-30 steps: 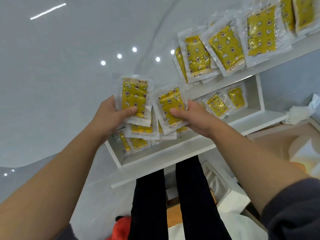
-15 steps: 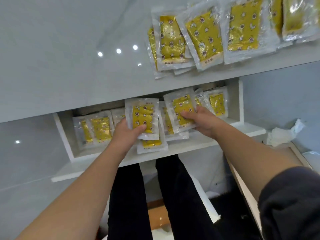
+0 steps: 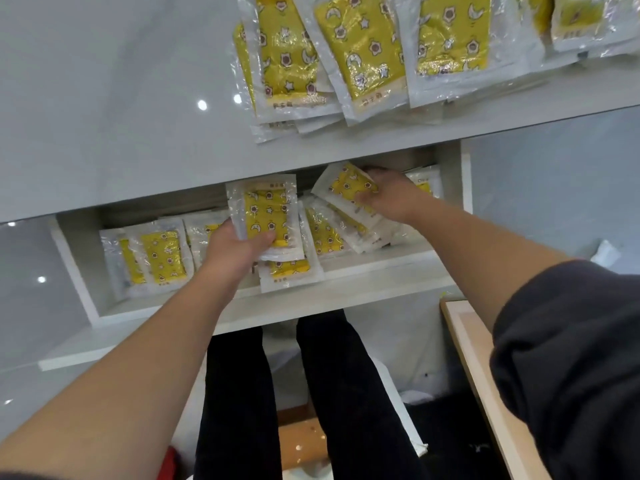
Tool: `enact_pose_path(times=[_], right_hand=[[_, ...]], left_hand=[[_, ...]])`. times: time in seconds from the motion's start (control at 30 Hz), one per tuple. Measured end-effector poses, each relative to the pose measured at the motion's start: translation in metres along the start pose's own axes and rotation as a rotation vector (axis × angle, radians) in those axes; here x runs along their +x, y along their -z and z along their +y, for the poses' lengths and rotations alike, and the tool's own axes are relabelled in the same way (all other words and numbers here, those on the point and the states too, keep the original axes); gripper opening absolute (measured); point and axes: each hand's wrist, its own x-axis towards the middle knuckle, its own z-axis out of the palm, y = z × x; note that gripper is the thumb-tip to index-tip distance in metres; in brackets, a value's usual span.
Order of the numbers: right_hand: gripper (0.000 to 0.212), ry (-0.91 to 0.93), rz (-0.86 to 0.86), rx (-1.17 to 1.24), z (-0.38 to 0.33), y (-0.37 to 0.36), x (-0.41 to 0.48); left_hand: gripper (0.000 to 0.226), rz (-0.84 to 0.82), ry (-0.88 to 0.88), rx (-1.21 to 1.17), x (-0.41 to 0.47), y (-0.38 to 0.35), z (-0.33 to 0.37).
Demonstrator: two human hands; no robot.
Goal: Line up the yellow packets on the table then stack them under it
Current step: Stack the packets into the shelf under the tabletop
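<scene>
Yellow packets crowd the shelf under the white counter; the left hand grips an upright packet, the right hand pinches a tilted packet.

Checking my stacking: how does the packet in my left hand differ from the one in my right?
The left packet is upright, face toward the camera; the right packet is tilted. The left hand grips its packet by the bottom edge, thumb on the face; the right hand covers its packet's right end. Both are yellow, star-printed, in clear wrap.
</scene>
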Motion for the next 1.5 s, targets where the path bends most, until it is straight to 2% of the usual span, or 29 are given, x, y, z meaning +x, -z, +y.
enact_pose_path(times=[0.1, 0.23, 0.37, 0.47, 0.53, 0.67, 0.73, 0.87, 0.93, 1.0, 1.07, 1.13, 1.23, 1.3, 1.5], right_hand=[[0.028, -0.044, 0.047, 0.099, 0.007, 0.001, -0.004], [0.025, -0.116, 0.166, 0.253, 0.026, -0.003, -0.015], [0.020, -0.171, 0.158, 0.558, 0.041, 0.001, -0.033], [0.020, -0.265, 0.209, 0.637, 0.057, 0.007, -0.041], [0.022, -0.308, 0.274, 0.542, 0.063, 0.010, -0.042], [0.029, -0.378, 0.303, 0.033, 0.064, 0.010, -0.037], [0.029, -0.424, 0.334, -0.118, 0.059, 0.010, -0.036], [0.023, -0.470, 0.450, -0.275, 0.050, 0.011, -0.045], [0.020, -0.428, 0.481, -0.161, 0.042, 0.013, -0.052], [0.012, -0.309, 0.382, 0.118, 0.030, 0.010, -0.055], [0.007, -0.234, 0.172, 0.377, 0.019, 0.001, -0.055], [0.014, -0.248, 0.041, 0.487, 0.016, -0.009, -0.050], [0.034, -0.330, 0.088, 0.528, 0.020, -0.019, -0.040], [0.043, -0.379, 0.108, 0.548, 0.025, -0.021, -0.036], [0.032, -0.426, 0.104, 0.498, 0.043, -0.011, -0.040]], left_hand=[[0.043, 0.007, 0.008, -0.030, 0.001, 0.004, 0.000], [0.016, 0.009, -0.002, -0.063, -0.001, 0.001, 0.003], [0.016, 0.005, -0.018, -0.086, -0.003, -0.002, 0.007], [0.018, -0.010, -0.018, -0.099, -0.003, -0.002, 0.008], [0.021, -0.024, -0.021, -0.098, -0.002, -0.002, 0.009], [0.020, -0.020, -0.024, -0.118, -0.003, -0.006, 0.009], [0.018, -0.019, -0.021, -0.128, -0.006, -0.009, 0.010], [0.018, -0.017, -0.005, -0.128, -0.012, -0.012, 0.008], [0.018, -0.012, 0.011, -0.122, -0.013, -0.011, 0.006], [0.022, -0.009, 0.026, -0.121, -0.014, -0.010, 0.006], [0.021, -0.003, 0.033, -0.124, -0.013, -0.009, 0.005], [0.020, 0.003, 0.033, -0.126, -0.011, -0.007, 0.006], [0.025, 0.009, 0.022, -0.134, -0.008, -0.004, 0.008], [0.021, 0.019, 0.010, -0.146, -0.005, -0.002, 0.008], [0.020, 0.023, 0.008, -0.176, -0.001, 0.004, 0.009]])
